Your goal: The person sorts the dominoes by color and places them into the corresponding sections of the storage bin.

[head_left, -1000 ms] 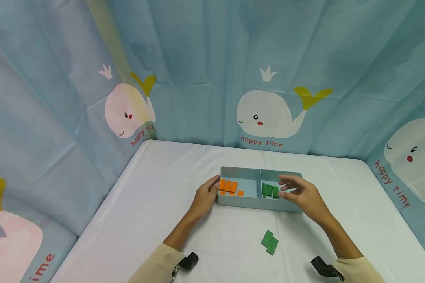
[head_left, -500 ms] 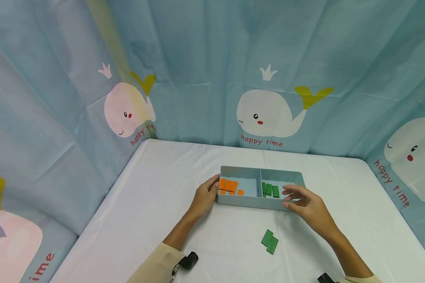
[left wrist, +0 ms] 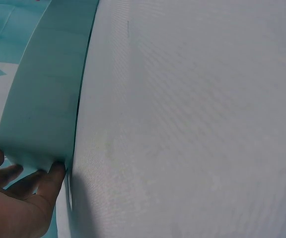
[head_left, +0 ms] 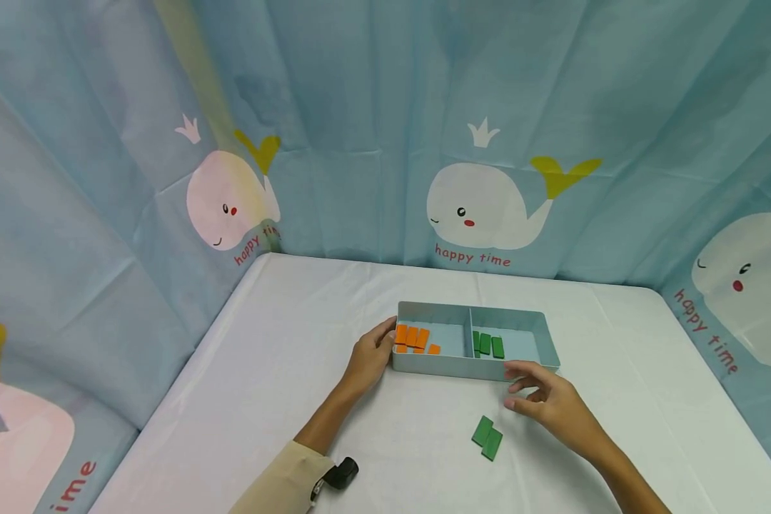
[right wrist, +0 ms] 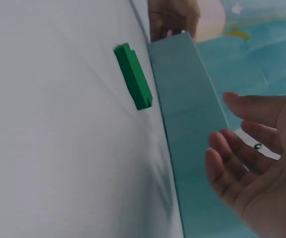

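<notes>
My left hand point(head_left: 368, 358) holds the left end of a grey-blue two-compartment box point(head_left: 442, 365); in the left wrist view its bent fingertips point(left wrist: 58, 168) press against the end wall. Orange flat tiles point(head_left: 412, 335) lie in the left compartment. Green tiles point(head_left: 485, 345) lie in the right one, beside the divider. Just in front of the box's right part, my right hand point(head_left: 555, 410) hovers with fingers loosely curved and nothing between them. Two green tiles point(head_left: 491, 444) lie overlapping or side by side on the table, left of and nearer than that hand.
A white cloth point(head_left: 295, 321) covers the table. Behind and beside it hang blue curtains point(head_left: 360, 107) printed with whales. A black wrist camera point(head_left: 342, 472) sits at the left sleeve.
My right hand has moved back from over the right compartment toward me, to a spot in front of the box. The left hand and the loose green tiles stay put.
</notes>
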Available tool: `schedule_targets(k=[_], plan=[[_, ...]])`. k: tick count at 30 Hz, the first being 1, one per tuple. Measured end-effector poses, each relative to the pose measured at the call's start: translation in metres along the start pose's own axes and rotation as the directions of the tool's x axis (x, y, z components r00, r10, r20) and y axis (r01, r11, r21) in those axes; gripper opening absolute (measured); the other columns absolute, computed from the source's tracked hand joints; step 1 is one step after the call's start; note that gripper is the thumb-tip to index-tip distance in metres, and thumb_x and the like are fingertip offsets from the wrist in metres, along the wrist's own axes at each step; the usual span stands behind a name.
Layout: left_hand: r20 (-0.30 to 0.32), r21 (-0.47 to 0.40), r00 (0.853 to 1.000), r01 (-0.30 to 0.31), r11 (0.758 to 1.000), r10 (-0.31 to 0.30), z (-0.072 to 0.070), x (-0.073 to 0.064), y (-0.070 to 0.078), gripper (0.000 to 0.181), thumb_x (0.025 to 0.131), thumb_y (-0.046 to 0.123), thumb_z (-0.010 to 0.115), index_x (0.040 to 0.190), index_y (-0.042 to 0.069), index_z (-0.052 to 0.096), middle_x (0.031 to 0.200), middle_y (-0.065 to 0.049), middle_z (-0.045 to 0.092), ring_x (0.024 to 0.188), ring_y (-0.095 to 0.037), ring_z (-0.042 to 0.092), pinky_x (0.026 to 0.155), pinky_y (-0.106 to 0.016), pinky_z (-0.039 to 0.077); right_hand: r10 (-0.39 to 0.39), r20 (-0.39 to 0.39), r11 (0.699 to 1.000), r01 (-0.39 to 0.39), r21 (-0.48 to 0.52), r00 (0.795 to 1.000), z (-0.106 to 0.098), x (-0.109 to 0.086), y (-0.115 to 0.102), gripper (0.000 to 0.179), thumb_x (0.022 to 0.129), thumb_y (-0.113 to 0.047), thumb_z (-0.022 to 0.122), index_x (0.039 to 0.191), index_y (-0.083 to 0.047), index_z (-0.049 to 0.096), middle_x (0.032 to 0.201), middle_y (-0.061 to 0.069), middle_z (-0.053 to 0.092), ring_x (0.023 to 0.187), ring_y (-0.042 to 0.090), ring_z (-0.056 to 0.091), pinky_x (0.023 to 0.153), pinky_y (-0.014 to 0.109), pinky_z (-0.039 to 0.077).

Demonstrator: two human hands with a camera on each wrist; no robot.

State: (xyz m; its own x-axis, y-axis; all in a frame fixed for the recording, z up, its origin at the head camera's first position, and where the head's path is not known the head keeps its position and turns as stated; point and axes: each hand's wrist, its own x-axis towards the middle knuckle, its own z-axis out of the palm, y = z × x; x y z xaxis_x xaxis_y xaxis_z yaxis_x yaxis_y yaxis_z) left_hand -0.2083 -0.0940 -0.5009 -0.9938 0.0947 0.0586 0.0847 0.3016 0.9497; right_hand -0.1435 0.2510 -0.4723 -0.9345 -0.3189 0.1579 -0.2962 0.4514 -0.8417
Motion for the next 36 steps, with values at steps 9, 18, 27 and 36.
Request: schedule_targets(k=[9, 18, 27, 36], plan=[[0.002, 0.009, 1.000, 0.005, 1.000, -0.005, 0.000, -0.001, 0.000, 0.051, 0.116, 0.028, 0.044, 0.161, 0.004, 0.044, 0.163, -0.012, 0.049, 0.155, -0.033, 0.041, 0.128, -0.054, 0.032, 0.126, 0.100, 0.991, -0.129, 0.029, 0.987, 0.012, -0.018, 0.001, 0.059, 0.092, -0.020, 0.084, 0.145, -0.010, 0.061, 0.127, 0.010, 0.069, 0.105, 0.016, 0.070, 0.081, 0.027, 0.061], [-0.003, 0.011, 1.000, 0.008, 1.000, -0.007, -0.001, 0.000, 0.000, 0.051, 0.115, 0.029, 0.045, 0.161, 0.006, 0.045, 0.163, -0.011, 0.049, 0.155, -0.033, 0.040, 0.129, -0.054, 0.032, 0.142, 0.108, 0.990, -0.143, 0.009, 0.984, 0.024, -0.031, 0.001, 0.068, 0.085, -0.021, 0.091, 0.143, -0.005, 0.061, 0.120, 0.009, 0.070, 0.097, 0.010, 0.067, 0.078, 0.025, 0.060], [0.002, 0.011, 1.000, 0.006, 1.000, -0.006, -0.001, -0.001, 0.002, 0.053, 0.115, 0.030, 0.045, 0.161, 0.004, 0.044, 0.163, -0.011, 0.049, 0.156, -0.033, 0.039, 0.129, -0.054, 0.031, 0.137, 0.069, 0.985, -0.129, -0.119, 0.988, 0.037, -0.036, -0.003, 0.075, 0.074, -0.026, 0.098, 0.138, -0.007, 0.065, 0.111, -0.002, 0.068, 0.093, 0.005, 0.060, 0.078, 0.022, 0.055], [-0.001, 0.010, 1.000, 0.009, 1.000, -0.009, -0.001, 0.000, 0.001, 0.051, 0.115, 0.029, 0.045, 0.161, 0.005, 0.044, 0.163, -0.010, 0.049, 0.155, -0.032, 0.040, 0.129, -0.054, 0.031, 0.114, 0.065, 0.975, -0.099, -0.200, 0.991, 0.044, -0.038, -0.003, 0.079, 0.068, -0.022, 0.100, 0.138, -0.011, 0.065, 0.109, -0.008, 0.062, 0.094, 0.003, 0.057, 0.083, 0.022, 0.053]])
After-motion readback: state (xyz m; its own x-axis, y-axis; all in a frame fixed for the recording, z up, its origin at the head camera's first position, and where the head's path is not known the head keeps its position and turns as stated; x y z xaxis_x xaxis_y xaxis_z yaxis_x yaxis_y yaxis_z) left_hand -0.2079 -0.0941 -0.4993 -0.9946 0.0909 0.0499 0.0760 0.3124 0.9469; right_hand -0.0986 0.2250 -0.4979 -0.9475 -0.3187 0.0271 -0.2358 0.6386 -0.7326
